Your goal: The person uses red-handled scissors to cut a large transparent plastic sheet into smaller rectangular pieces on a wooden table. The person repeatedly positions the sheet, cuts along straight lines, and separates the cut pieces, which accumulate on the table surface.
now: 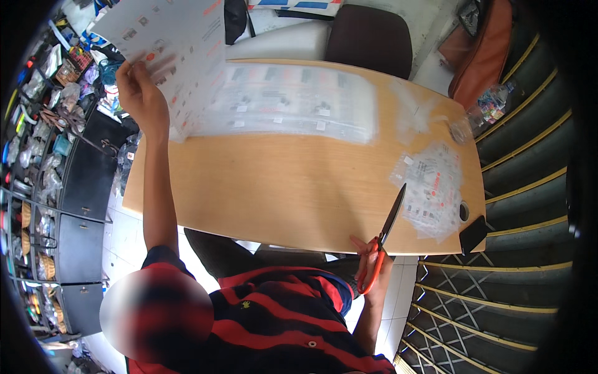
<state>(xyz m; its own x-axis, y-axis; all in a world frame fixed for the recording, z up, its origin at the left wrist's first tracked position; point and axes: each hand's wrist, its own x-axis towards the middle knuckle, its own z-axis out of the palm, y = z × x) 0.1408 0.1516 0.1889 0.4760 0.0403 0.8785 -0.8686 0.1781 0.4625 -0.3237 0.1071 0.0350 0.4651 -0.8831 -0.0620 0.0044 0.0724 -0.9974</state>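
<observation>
My left hand (142, 100) is raised over the far left of the table, its fingers closed on the edge of a large printed sheet (187, 43) that stands up from the tabletop. At the near right edge, my right hand (369, 254) grips red-handled scissors (372, 274) by the handle, the dark blades pointing up and away. Right of the blades lies a pile of small, see-through printed pieces (433, 187). Along the far side of the table (261, 181) rest flat, translucent printed sheets (299, 93), partly covered by the raised sheet.
A tape roll (460, 132) and clear scraps (412, 112) lie at the far right. Near the right corner are a small dark ring (463, 212) and a black flat object (473, 235). Shelves of goods (47, 168) stand left, a folding gate (486, 280) right, and a dark chair (370, 37) behind.
</observation>
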